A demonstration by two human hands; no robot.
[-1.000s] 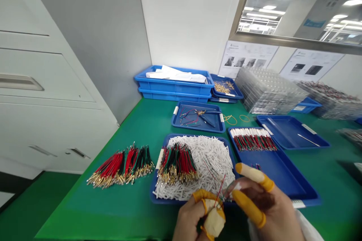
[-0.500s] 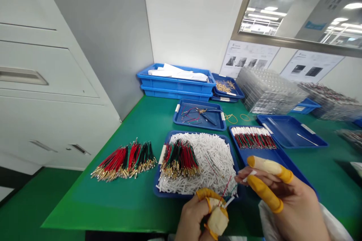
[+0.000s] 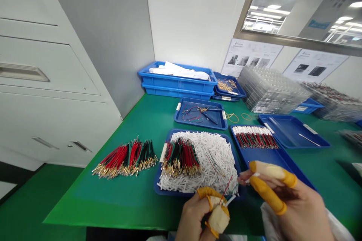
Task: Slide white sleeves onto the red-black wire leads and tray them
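My left hand (image 3: 202,214), with yellow finger cots, pinches thin red and green wires (image 3: 227,188) with a white sleeve at their tip, just in front of a blue tray (image 3: 158,186) heaped with white sleeves (image 3: 215,158) and a wire bundle (image 3: 181,156). My right hand (image 3: 283,199), also in finger cots, is held a little to the right and pinches a small white sleeve (image 3: 252,176) between thumb and fingers, near the wire ends. A blue tray (image 3: 283,160) to the right holds a row of sleeved wires (image 3: 254,137).
A loose bundle of red, green and black wires (image 3: 126,158) lies on the green table. Further back stand a small tray with cutters (image 3: 202,113), stacked blue bins (image 3: 178,79), clear blister trays (image 3: 268,90) and another blue tray (image 3: 294,131). A white cabinet (image 3: 42,83) stands left.
My right hand has drawn away from the left, to the right and slightly up, carrying a white sleeve. The left hand keeps its grip on the wires. The camera view has shifted slightly.
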